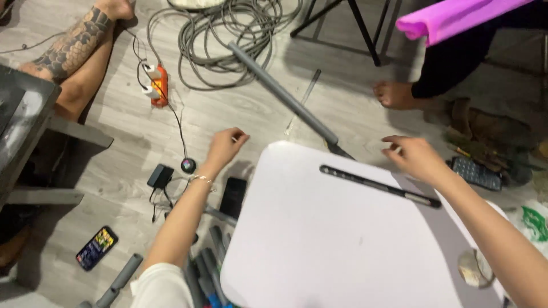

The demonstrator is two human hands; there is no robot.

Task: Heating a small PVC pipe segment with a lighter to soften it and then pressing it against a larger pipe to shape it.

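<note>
White tabletop (pixel 342 239) fills lower centre, rounded corners, dark slot strip (pixel 379 186) running 10-to-4 o'clock across its top. Left hand (pixel 224 146) hovers off the board's 10 o'clock corner, fingers loosely curled, holding nothing visible. Right hand (pixel 415 157) sits over the far edge at 1 o'clock, fingers half bent, thumb & forefinger near each other; can't tell if pinching anything. Grey tube (pixel 283 94) slants from 12 o'clock down to the far edge. Bare floor btwn hands is open. Cable coil (pixel 222 34) at 11, orange power strip (pixel 158 85) at 10, phone (pixel 96 247) at 8, grey tubes (pixel 205 271) crowd the left edge.
</note>
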